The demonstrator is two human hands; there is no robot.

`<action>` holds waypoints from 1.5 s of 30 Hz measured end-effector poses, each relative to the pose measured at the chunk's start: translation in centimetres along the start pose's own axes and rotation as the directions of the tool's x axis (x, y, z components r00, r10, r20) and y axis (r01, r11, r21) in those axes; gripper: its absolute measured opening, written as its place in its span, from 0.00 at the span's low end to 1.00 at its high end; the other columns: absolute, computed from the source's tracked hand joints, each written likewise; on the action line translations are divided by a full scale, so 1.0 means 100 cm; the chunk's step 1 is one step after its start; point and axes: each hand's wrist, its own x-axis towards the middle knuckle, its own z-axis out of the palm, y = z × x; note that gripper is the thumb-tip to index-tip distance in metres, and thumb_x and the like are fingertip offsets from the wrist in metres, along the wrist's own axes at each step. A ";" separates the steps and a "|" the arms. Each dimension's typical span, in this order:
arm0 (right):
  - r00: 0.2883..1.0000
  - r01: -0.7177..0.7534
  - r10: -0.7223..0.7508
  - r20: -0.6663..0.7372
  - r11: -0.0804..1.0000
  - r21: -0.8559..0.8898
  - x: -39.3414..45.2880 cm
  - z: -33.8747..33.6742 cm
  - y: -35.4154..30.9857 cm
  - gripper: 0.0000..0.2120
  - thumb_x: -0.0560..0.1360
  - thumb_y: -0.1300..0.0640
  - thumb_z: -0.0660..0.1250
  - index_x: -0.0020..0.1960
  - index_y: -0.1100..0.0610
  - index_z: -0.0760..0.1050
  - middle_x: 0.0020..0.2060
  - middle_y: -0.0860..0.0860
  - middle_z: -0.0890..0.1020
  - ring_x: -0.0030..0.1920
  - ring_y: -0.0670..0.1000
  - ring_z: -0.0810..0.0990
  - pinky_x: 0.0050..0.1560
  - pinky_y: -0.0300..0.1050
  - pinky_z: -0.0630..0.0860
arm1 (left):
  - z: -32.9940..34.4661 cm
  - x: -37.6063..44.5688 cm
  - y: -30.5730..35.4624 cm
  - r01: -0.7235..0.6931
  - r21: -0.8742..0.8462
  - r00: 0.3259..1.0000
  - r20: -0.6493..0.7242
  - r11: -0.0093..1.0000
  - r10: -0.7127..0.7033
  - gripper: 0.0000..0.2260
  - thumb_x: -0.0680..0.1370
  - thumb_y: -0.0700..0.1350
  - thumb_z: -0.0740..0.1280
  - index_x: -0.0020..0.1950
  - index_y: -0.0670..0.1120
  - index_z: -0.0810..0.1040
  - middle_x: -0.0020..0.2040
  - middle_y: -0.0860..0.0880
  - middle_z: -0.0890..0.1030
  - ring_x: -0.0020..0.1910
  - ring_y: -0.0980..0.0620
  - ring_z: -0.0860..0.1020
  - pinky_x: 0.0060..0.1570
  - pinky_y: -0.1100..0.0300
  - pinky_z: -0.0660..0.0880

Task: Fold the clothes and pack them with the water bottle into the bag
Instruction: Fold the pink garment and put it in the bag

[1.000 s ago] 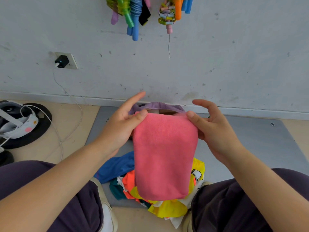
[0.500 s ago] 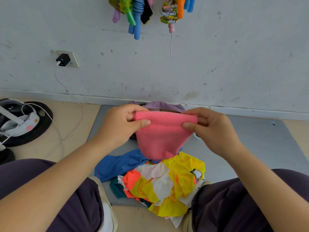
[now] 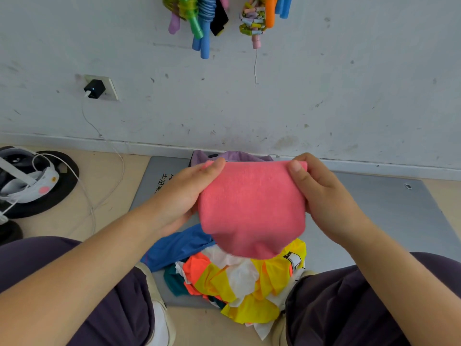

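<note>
A folded pink cloth (image 3: 252,208) hangs in the air in front of me, held by both top corners. My left hand (image 3: 184,193) pinches its left corner with the thumb on top. My right hand (image 3: 321,193) pinches its right corner the same way. Under the cloth lies a heap of clothes (image 3: 239,283) in yellow, orange, white and teal, with a blue garment (image 3: 177,245) at its left. Behind the pink cloth the rim of a purple bag (image 3: 234,156) shows by the wall. No water bottle is visible.
A grey mat (image 3: 389,211) covers the floor under the clothes. My dark-trousered knees frame the heap on both sides. A white headset (image 3: 27,181) and black discs lie at the left, with a charger cable (image 3: 104,171) running to a wall socket. Coloured ropes (image 3: 204,18) hang on the wall.
The pink cloth was folded in half upward, so it hangs shorter. Both hands went from holding it loosely to pinching its top corners, then shifted slightly lower.
</note>
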 end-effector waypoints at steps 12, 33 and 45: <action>0.961 -0.222 0.160 0.227 0.934 0.281 0.001 -0.003 0.003 0.38 0.71 0.54 0.74 0.72 0.33 0.58 0.54 0.56 0.84 0.51 0.55 0.85 0.45 0.46 0.81 | 0.000 0.003 -0.004 -0.098 -0.067 0.993 -0.070 0.993 0.093 0.16 0.68 0.48 0.72 0.55 0.48 0.80 0.50 0.50 0.86 0.47 0.53 0.84 0.42 0.63 0.80; 0.985 0.007 0.026 0.169 0.981 -0.193 0.007 -0.008 0.006 0.11 0.69 0.43 0.70 0.47 0.48 0.81 0.38 0.41 0.82 0.39 0.41 0.79 0.39 0.33 0.73 | -0.016 0.011 -0.011 -0.205 0.479 0.975 0.018 0.854 0.224 0.29 0.60 0.59 0.81 0.58 0.59 0.77 0.51 0.59 0.82 0.51 0.59 0.81 0.50 0.61 0.78; 0.996 0.050 -0.037 0.085 0.987 -0.155 0.006 -0.008 0.000 0.15 0.70 0.40 0.65 0.45 0.51 0.79 0.32 0.39 0.78 0.33 0.38 0.75 0.35 0.31 0.71 | -0.022 0.007 0.005 -0.057 0.444 0.984 0.176 0.894 -0.024 0.23 0.64 0.59 0.78 0.50 0.44 0.83 0.43 0.54 0.85 0.44 0.59 0.82 0.44 0.69 0.75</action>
